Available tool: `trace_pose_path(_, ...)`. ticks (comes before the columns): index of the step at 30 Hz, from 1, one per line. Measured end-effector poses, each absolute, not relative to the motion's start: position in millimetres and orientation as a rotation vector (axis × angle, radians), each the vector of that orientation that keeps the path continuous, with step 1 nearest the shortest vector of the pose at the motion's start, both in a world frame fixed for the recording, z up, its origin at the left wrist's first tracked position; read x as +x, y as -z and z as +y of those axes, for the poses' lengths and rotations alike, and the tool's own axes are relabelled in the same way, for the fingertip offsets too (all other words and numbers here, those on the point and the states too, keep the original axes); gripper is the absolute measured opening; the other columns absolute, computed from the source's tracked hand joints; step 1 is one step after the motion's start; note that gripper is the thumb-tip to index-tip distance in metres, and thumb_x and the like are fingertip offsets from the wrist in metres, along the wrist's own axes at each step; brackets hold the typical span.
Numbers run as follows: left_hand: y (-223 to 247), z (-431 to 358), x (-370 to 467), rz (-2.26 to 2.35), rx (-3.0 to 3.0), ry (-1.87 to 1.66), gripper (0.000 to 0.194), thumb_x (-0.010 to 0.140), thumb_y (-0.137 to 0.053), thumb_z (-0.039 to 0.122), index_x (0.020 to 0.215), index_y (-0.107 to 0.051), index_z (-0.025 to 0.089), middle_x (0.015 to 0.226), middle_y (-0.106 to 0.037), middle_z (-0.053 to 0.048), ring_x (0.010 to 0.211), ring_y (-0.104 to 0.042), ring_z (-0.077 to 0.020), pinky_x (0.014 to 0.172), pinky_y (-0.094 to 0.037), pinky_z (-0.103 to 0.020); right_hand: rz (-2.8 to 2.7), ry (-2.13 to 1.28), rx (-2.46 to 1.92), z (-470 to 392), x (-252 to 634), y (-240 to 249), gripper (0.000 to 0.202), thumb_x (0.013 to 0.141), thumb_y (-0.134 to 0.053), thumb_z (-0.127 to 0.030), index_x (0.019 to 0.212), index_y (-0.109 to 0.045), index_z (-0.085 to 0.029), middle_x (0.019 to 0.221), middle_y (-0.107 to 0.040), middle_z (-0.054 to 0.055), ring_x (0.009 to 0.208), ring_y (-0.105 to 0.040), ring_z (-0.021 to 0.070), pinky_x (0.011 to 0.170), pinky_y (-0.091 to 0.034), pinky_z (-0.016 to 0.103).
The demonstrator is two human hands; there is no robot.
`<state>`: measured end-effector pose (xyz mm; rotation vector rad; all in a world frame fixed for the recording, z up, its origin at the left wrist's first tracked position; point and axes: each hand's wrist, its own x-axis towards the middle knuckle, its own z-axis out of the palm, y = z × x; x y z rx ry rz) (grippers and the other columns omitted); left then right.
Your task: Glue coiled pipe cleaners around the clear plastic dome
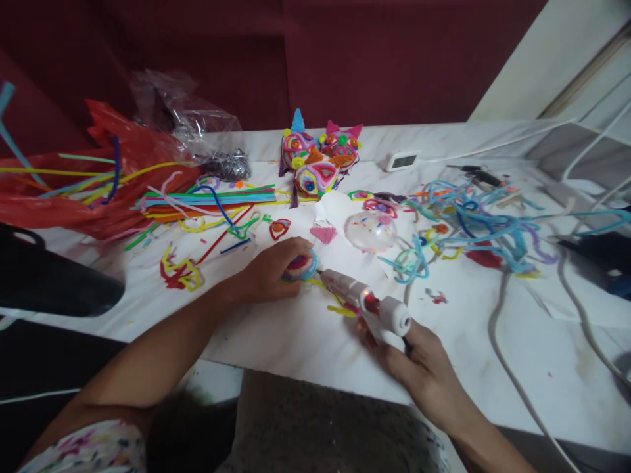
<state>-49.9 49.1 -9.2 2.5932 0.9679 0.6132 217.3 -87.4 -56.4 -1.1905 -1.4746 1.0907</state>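
Near the middle of the table, my left hand (273, 270) is closed around a small round craft piece (302, 265) with coloured bands of pipe cleaner and a light blue edge. My right hand (411, 358) grips a white glue gun (362, 295) by its handle, with a small orange light showing on its body. The gun's nozzle points left and is at the right edge of the craft piece; whether they touch is hard to tell. A yellow pipe cleaner (341, 311) lies under the gun.
Several finished animal-like crafts (318, 177) stand at the back. Pipe cleaners (211, 197) and a red bag (113, 177) are at left, near a black object (59, 276). Tangled blue pipe cleaners (468, 210), a clear dome (371, 231) and cables (497, 328) lie at right.
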Motion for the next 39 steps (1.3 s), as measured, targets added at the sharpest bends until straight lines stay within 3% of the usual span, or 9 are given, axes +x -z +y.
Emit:
trace_pose_path(24, 5.1, 51.2, -56.8, 0.859, 2.534, -0.585, 0.054, 0.064, -0.064, 0.027, 0.113, -0.042, 0.024, 0.127, -0.049, -0.008, 0.119, -0.048, -0.021, 0.097, -0.041, -0.038, -1.451, -1.103, -1.167, -85.0, 213.4, 62.7, 0.013, 0.093, -0.075, -0.036, 0.096, -0.082, -0.025, 0.077, -0.07, 0.0, 0.07, -0.06, 0.0203, 0.062, -0.051, 0.029)
trace_pose_path(39, 4.3, 52.6, -58.0, 0.8, 2.518, -0.598, 0.052, 0.064, -0.064, 0.031, 0.111, -0.043, 0.024, 0.126, -0.05, -0.009, 0.118, -0.049, -0.0222, 0.096, -0.042, -0.038, -1.24, -1.3, -1.181, -73.0, 206.9, 57.2, 0.02, 0.08, -0.073, -0.038, 0.092, -0.082, -0.025, 0.079, -0.073, 0.0, 0.069, -0.057, 0.0193, 0.061, -0.049, 0.031)
